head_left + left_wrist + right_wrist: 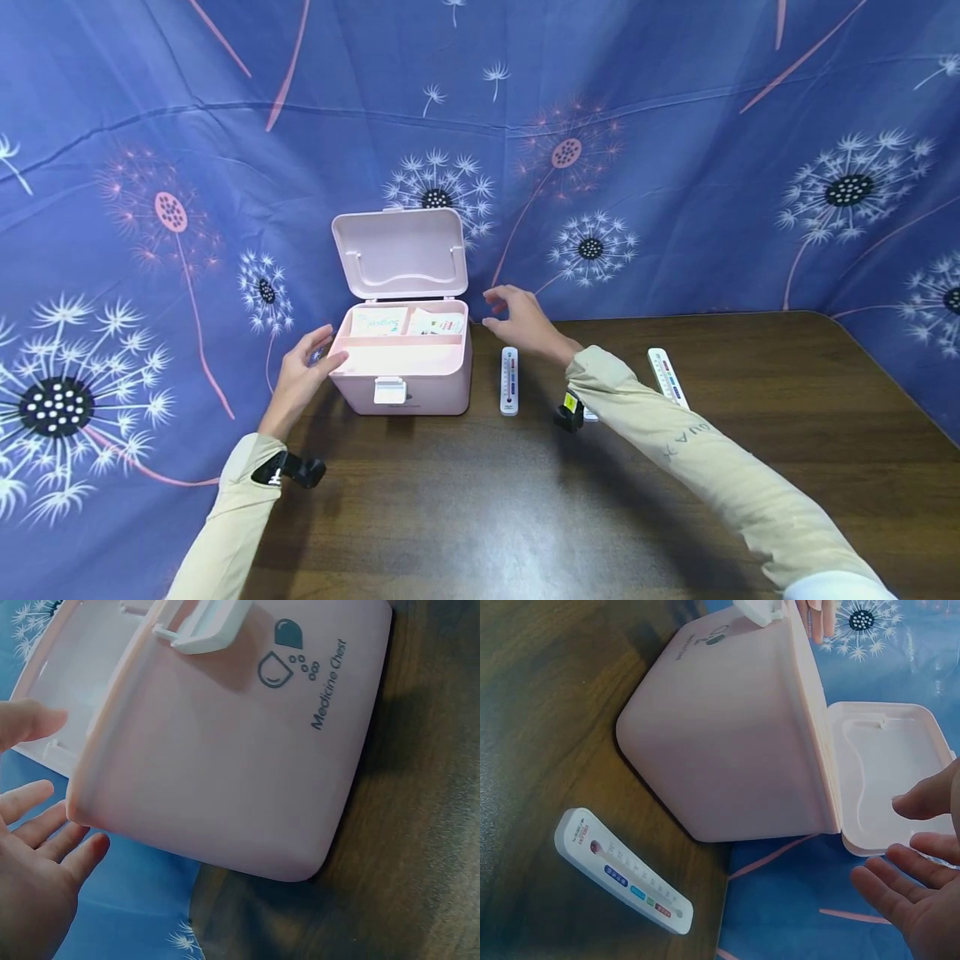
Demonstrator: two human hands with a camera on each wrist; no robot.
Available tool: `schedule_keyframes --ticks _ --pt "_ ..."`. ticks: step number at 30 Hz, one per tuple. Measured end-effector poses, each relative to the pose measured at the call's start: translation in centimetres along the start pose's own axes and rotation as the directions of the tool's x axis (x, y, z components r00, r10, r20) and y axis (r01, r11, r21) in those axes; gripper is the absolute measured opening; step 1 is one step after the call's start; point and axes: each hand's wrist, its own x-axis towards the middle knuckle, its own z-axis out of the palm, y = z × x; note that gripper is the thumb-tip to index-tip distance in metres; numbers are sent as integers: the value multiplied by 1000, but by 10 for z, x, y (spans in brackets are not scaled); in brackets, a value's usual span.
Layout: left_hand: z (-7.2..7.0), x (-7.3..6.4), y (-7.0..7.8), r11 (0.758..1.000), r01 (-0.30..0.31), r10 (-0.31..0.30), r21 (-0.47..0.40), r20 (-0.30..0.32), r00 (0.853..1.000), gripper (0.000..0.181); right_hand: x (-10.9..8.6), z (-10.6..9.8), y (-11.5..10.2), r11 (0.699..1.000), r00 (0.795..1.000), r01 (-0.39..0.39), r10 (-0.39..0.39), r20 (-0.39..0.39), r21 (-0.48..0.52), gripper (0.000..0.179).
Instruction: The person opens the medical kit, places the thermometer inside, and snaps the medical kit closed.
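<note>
Left hand (302, 379): fingers parted, gripping nothing, at the left rim of the pink medicine chest (444, 393); contact cannot be confirmed. Chest: on the table (420, 492), lid (401, 246) raised; judged light, stiff, smooth; best held by both sidewalls, kept level. Right hand (527, 321): fingers loosely extended, holding nothing, right of the chest.

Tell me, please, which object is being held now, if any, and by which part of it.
Nothing is held: the left grip is beside the pink box, not clasping it; the right grip is empty.
</note>
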Motion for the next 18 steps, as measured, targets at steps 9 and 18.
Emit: schedule_keyframes --ticks 9,18 --pt "2 -12 14 998 7 -4 -68 39 999 66 -4 4 3 1000 1000 17 -17 -19 5 37" --pt "5 -16 10 994 1 11 -110 101 995 73 -12 8 7 1000 1000 3 -3 -21 14 37"
